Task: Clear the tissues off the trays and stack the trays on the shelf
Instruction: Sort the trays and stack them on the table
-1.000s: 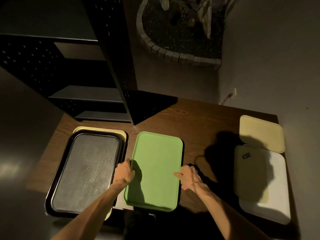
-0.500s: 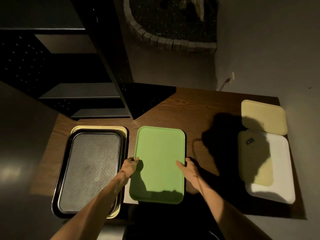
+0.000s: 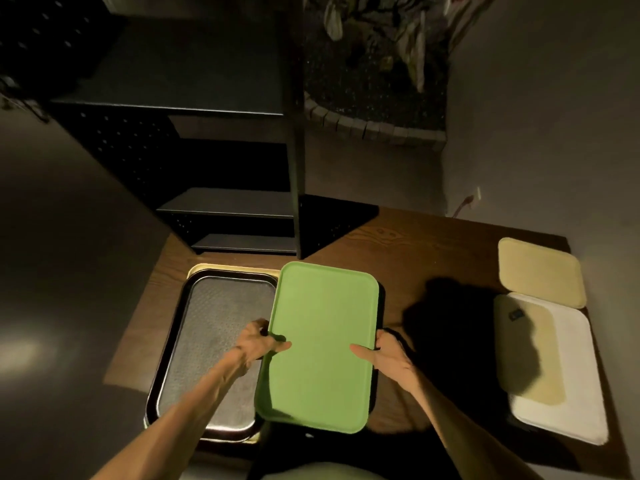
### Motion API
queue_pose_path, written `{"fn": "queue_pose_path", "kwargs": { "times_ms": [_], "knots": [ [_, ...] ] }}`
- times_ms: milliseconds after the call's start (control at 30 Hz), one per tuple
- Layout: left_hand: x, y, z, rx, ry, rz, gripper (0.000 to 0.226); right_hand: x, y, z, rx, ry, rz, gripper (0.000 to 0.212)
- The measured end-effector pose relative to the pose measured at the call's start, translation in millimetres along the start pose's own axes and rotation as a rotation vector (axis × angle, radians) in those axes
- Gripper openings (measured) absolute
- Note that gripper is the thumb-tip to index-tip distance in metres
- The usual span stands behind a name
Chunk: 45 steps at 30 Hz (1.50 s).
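1. Where the dim light reaches, one black shelf unit (image 3: 221, 140) stands at the far left of the worktop (image 3: 433, 258), with three boards visible in it.
2. One wooden worktop carries all the trays; I count five trays for certain.
3. One white tray (image 3: 568, 375) lies at the right edge, half in shadow, with one small dark object (image 3: 516, 315) on its far end, too small to identify.
4. One black tray (image 3: 211, 344) with a grey patterned floor lies at the left, stacked on one yellow tray (image 3: 235, 267) whose rim shows beyond it.
5. One green tray (image 3: 322, 344) is in the middle, its left edge overlapping the black tray; a dark edge shows along its right side, and whether that is another tray I cannot tell.
6. One cream tray (image 3: 540, 271) lies at the far right, just beyond the white one.
7. Two hands hold the green tray: the left hand (image 3: 258, 342) grips its left rim, thumb on top, and the right hand (image 3: 384, 356) grips its right rim likewise.
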<state>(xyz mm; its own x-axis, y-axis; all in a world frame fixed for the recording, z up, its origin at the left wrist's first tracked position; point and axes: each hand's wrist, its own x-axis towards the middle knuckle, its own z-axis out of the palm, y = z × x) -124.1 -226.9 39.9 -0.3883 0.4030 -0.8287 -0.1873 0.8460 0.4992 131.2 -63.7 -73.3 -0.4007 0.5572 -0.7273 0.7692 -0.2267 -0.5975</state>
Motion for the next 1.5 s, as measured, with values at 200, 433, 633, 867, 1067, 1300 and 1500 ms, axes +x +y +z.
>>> {"fn": "queue_pose_path", "kwargs": {
  "times_ms": [200, 433, 633, 867, 1067, 1300, 1500],
  "knots": [
    [-9.6, -26.4, -60.3, 0.063, 0.185, 0.002, 0.054, 43.4, -12.3, 65.5, -0.108, -0.083, 0.013, 0.139],
    [-8.1, -57.2, -119.7, 0.05, 0.248, -0.006, 0.029, -3.3, -96.9, 127.9, -0.192, -0.06, -0.009, 0.121],
    [3.6, -78.5, -150.0, 0.165, 0.274, -0.013, 0.029, -21.4, -129.5, 168.0, -0.259, -0.006, 0.007, 0.07],
    [20.5, -91.9, -174.1, 0.195, 0.269, -0.035, 0.033, -27.3, -133.6, 203.4, -0.35, 0.081, 0.003, 0.058],
    [30.8, -97.0, -179.6, 0.243, 0.292, -0.022, 0.034, -34.5, -133.9, 211.8, -0.338, 0.149, 0.0, 0.058],
    [36.4, -103.1, -180.3, 0.394, 0.333, 0.046, 0.041, -38.2, -145.2, 216.4, -0.359, 0.196, 0.02, 0.048],
    [35.4, -99.5, -183.7, 0.753, 0.377, 0.104, 0.066, -42.1, -153.0, 214.2, -0.437, 0.229, 0.04, 0.048]
  ]
}}
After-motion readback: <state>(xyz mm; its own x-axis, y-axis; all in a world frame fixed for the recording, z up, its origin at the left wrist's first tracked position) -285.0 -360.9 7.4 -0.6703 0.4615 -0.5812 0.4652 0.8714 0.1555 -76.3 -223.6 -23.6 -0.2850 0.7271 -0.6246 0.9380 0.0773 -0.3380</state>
